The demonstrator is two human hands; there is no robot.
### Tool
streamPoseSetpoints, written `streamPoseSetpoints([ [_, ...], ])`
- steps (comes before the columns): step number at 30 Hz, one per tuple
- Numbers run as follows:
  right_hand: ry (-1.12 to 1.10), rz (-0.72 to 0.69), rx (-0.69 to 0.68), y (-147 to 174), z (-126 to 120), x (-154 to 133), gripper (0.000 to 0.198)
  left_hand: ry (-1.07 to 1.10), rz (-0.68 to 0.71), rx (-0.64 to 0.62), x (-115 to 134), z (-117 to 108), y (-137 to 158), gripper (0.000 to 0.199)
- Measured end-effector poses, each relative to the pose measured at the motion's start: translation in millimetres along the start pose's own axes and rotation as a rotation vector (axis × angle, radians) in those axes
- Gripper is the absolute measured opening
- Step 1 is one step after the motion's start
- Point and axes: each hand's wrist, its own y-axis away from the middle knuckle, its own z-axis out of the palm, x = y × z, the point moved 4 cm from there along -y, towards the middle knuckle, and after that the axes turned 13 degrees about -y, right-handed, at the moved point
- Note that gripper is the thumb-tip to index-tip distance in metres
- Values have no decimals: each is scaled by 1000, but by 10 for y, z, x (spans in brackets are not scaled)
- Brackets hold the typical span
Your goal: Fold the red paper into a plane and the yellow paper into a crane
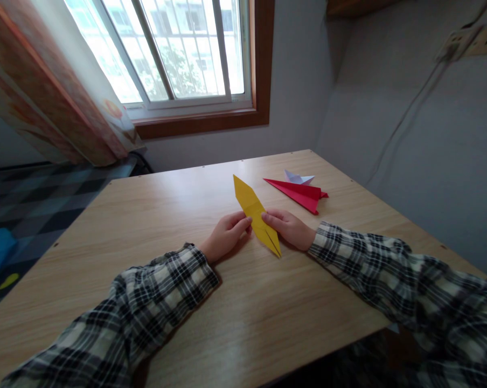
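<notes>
A folded sheet of yellow paper (252, 206), long and pointed at both ends, is held tilted above the table by both hands. My left hand (229, 231) pinches its left edge, thumb on top and fingers underneath. On the opposite edge, my right hand (289, 226) grips it the same way. A crease or slit runs down the paper's near half. Just beyond my right hand lies a red paper plane (298, 193), its nose toward the left. Behind the plane sits a small white folded paper boat (299, 178).
The wooden table (154, 215) stretches out under both forearms. A window (179, 54) with a brown frame is behind it, a curtain (61, 81) at the left. A cable (405, 121) hangs from a wall socket (456, 46) on the right. Checkered cloth (45, 199) lies beyond the left edge.
</notes>
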Motion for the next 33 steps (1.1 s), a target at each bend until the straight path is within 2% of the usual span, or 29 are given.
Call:
streamPoseSetpoints([
  [5, 51, -29, 4, 2, -2, -22, 45, -43, 24, 26, -5, -19, -11, 32],
  [12, 56, -73, 8, -7, -27, 11, 41, 3, 110, -113, 43, 45, 1, 33],
  [19, 48, -58, 75, 2, -43, 57, 39, -25, 61, -80, 18, 21, -13, 34],
  [27, 77, -139, 186, 39, -95, 58, 70, -48, 70, -83, 35, 18, -24, 36],
  [33, 123, -153, 177, 49, -83, 44, 73, -33, 60, -81, 16, 21, -30, 36],
])
